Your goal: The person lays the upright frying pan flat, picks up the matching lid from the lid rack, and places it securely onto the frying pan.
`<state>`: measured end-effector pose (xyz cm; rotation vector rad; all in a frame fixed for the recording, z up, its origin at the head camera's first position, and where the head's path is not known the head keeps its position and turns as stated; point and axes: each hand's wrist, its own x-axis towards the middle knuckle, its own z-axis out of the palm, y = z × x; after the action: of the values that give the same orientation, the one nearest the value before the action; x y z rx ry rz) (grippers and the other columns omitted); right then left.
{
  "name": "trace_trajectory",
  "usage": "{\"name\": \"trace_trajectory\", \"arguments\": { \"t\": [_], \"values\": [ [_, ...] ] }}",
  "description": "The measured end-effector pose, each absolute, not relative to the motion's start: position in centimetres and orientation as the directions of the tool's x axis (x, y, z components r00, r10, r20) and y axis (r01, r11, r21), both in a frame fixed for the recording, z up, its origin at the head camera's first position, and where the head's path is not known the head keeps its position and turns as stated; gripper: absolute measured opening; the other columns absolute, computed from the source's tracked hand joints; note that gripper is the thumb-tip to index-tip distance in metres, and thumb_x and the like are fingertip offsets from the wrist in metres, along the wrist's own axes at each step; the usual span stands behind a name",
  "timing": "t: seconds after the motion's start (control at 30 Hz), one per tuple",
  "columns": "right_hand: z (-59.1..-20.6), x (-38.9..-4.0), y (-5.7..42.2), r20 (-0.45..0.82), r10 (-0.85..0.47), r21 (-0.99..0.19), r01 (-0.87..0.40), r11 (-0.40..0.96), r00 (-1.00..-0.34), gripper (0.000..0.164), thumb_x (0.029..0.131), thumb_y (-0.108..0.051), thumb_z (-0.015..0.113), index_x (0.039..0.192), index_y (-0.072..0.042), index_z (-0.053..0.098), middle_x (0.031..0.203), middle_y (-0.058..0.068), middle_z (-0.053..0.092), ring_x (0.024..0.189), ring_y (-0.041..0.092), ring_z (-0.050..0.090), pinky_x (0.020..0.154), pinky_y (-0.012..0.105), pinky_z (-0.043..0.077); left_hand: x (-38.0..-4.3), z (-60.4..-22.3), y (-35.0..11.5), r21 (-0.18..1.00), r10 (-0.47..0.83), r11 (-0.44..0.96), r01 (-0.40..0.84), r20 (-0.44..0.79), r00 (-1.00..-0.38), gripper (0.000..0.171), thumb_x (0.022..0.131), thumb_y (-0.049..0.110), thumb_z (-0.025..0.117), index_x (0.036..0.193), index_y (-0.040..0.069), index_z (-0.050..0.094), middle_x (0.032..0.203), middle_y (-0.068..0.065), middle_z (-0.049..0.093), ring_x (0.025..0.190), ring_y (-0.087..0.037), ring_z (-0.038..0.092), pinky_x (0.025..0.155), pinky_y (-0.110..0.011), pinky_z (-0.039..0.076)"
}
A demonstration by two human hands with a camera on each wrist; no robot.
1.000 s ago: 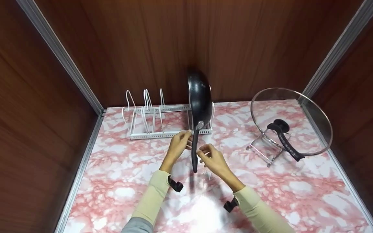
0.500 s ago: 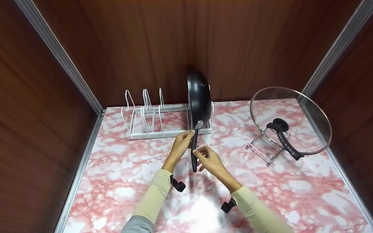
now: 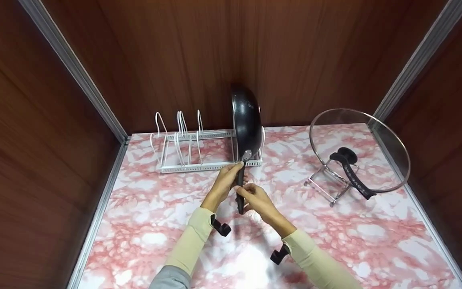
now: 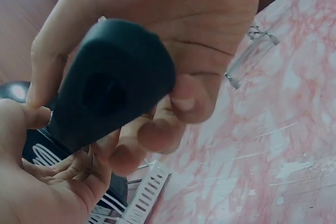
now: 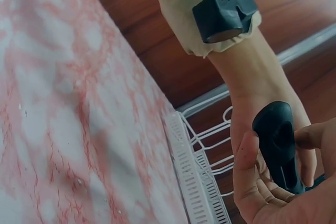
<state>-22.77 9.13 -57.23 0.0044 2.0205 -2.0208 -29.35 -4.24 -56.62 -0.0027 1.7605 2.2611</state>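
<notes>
A black frying pan (image 3: 249, 120) stands on its side in the right part of a white wire rack (image 3: 211, 165), its handle (image 3: 240, 204) reaching forward. My left hand (image 3: 223, 180) grips the handle close to the pan, thumb along the top. Nearer the handle's end, my right hand (image 3: 259, 200) holds it between thumb and curled fingers. In the left wrist view the handle end (image 4: 113, 77) looms large, with the right hand (image 4: 173, 30) curled about it and the left hand (image 4: 47, 187) behind. The right wrist view shows both hands at the handle (image 5: 275, 140).
On the right, a glass lid (image 3: 379, 160) with a black handle (image 3: 353, 176) leans in a small metal stand (image 3: 323, 190). Upright wire dividers (image 3: 179, 136) fill the rack's left side. Brown wood-look panels (image 3: 215, 48) enclose the pink-and-white marbled surface (image 3: 155, 224).
My right hand has moved left onto the handle and closed on it. The left hand has shifted slightly right and now wraps the handle. Pan, rack and lid look unmoved.
</notes>
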Motion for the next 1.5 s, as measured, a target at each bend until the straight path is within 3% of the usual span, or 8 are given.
{"name": "trace_trajectory", "arguments": {
  "t": [0.23, 0.47, 0.73, 1.03, 1.27, 1.5],
  "values": [
    [-57.3, -22.8, 8.8, -0.215, -0.245, -0.969, 0.238, -0.064, -0.945, 0.035, 0.103, -0.025, 0.068, 0.116, 0.006, 0.060, 0.095, 0.004, 0.060, 0.078, 0.012, 0.063, 0.066, 0.027, 0.060, -29.5, -56.4, -4.2, 0.924, 0.236, -0.265, -0.276, -0.216, -0.948, 0.022, 0.110, 0.025, 0.055, 0.103, 0.006, 0.063, 0.079, -0.003, 0.068, 0.068, -0.010, 0.066, 0.066, -0.021, 0.060],
    [-57.4, -22.9, 8.4, -0.244, -0.318, -0.942, 0.302, -0.148, -0.916, 0.027, 0.105, -0.020, 0.062, 0.117, 0.004, 0.055, 0.087, 0.007, 0.066, 0.068, 0.012, 0.067, 0.064, 0.025, 0.061, -29.8, -56.5, -4.3, 0.900, 0.275, -0.301, -0.315, -0.234, -0.932, 0.020, 0.112, 0.024, 0.052, 0.101, 0.009, 0.060, 0.077, -0.005, 0.067, 0.062, -0.012, 0.065, 0.060, -0.024, 0.059],
    [-57.2, -23.0, 8.1, -0.287, -0.363, -0.900, 0.379, -0.213, -0.886, 0.013, 0.106, -0.020, 0.055, 0.104, -0.008, 0.059, 0.077, 0.000, 0.063, 0.062, 0.009, 0.062, 0.060, 0.023, 0.053, -30.0, -56.7, -4.3, 0.888, 0.307, -0.316, -0.335, -0.238, -0.921, 0.023, 0.112, 0.027, 0.051, 0.097, 0.010, 0.059, 0.079, -0.002, 0.064, 0.063, -0.011, 0.061, 0.058, -0.022, 0.056],
    [-56.9, -23.0, 7.3, -0.335, -0.378, -0.866, 0.440, -0.236, -0.863, 0.023, 0.107, -0.023, 0.050, 0.088, -0.012, 0.056, 0.069, -0.003, 0.053, 0.057, 0.008, 0.052, 0.054, 0.020, 0.045, -30.2, -56.6, -3.7, 0.899, 0.310, -0.269, -0.347, -0.260, -0.914, 0.023, 0.108, 0.023, 0.056, 0.089, 0.012, 0.059, 0.073, 0.001, 0.055, 0.059, -0.008, 0.053, 0.053, -0.017, 0.048],
    [-56.8, -23.4, 6.9, -0.346, -0.392, -0.846, 0.464, -0.263, -0.853, 0.022, 0.106, -0.017, 0.047, 0.085, -0.011, 0.053, 0.066, -0.004, 0.053, 0.054, 0.006, 0.053, 0.052, 0.018, 0.046, -30.3, -56.7, -3.3, 0.893, 0.316, -0.274, -0.356, -0.266, -0.911, 0.016, 0.105, 0.018, 0.059, 0.098, 0.004, 0.054, 0.070, 0.004, 0.054, 0.054, -0.005, 0.052, 0.050, -0.017, 0.046],
    [-56.7, -23.4, 6.8, -0.393, -0.352, -0.838, 0.489, -0.242, -0.849, 0.022, 0.101, -0.017, 0.050, 0.079, -0.013, 0.051, 0.059, -0.007, 0.048, 0.047, 0.005, 0.049, 0.044, 0.017, 0.041, -30.2, -56.6, -3.3, 0.882, 0.313, -0.266, -0.389, -0.303, -0.900, 0.019, 0.106, 0.023, 0.059, 0.098, 0.005, 0.062, 0.067, 0.005, 0.055, 0.053, -0.006, 0.053, 0.050, -0.018, 0.046]
  ]
}}
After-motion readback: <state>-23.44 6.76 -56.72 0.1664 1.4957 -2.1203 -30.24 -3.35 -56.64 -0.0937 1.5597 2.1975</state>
